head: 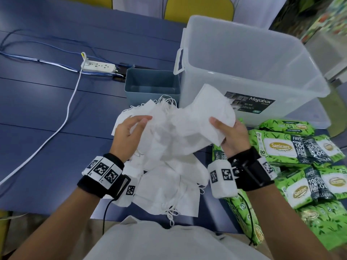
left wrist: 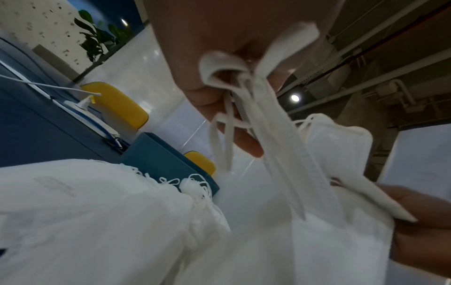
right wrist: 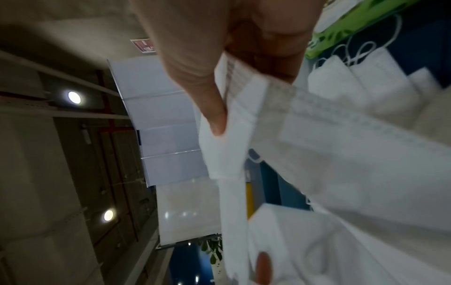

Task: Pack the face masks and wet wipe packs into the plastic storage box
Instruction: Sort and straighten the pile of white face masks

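A loose heap of white face masks lies on the blue table in front of me. My right hand grips a stack of masks lifted above the heap; thumb on top, fingers under it, as the right wrist view shows with the held masks. My left hand pinches mask edges and ear loops at the heap's left side. The clear plastic storage box stands open just behind, nothing visible inside. Green wet wipe packs lie to the right.
A small blue-grey bin sits left of the storage box. A white power strip with cables lies at the back left. More wipe packs crowd the table's right front corner. Yellow chairs stand behind the table.
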### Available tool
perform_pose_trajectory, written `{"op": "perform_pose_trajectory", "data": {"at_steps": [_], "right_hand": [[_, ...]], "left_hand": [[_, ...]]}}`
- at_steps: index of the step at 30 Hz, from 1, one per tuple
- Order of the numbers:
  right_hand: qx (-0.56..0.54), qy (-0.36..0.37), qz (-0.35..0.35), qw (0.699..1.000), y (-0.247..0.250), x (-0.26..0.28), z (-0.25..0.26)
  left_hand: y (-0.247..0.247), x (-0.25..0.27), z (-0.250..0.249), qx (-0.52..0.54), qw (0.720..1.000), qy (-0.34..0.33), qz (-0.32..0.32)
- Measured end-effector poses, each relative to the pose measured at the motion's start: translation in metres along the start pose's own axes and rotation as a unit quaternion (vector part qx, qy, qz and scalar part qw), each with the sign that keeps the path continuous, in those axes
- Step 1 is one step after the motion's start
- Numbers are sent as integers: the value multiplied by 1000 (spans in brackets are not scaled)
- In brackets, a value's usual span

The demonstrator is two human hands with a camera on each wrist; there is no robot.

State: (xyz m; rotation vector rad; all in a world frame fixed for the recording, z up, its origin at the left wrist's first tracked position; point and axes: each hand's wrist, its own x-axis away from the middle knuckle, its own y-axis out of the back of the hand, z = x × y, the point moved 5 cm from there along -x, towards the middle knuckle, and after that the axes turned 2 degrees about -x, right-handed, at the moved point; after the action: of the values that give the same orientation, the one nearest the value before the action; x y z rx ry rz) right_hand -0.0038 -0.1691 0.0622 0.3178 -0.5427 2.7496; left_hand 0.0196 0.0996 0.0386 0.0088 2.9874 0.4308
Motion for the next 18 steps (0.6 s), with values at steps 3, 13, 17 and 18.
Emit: {"op": "perform_pose_trajectory", "data": {"at_steps": [3, 13, 17, 18], "right_hand": [[0, -6, -32, 999, -2, 0, -19], [159, 2, -104, 982, -6, -28, -40], [215, 4, -108, 971, 0, -29, -31], [209, 0, -91, 974, -3, -28, -32]], "left_hand": [[-11, 0, -5, 40, 999, 5, 21], [-23, -5, -4, 31, 999, 22, 21], [-12, -12, 1, 44, 998, 32, -17], [-11, -14, 2, 54, 998, 36, -17]]}}
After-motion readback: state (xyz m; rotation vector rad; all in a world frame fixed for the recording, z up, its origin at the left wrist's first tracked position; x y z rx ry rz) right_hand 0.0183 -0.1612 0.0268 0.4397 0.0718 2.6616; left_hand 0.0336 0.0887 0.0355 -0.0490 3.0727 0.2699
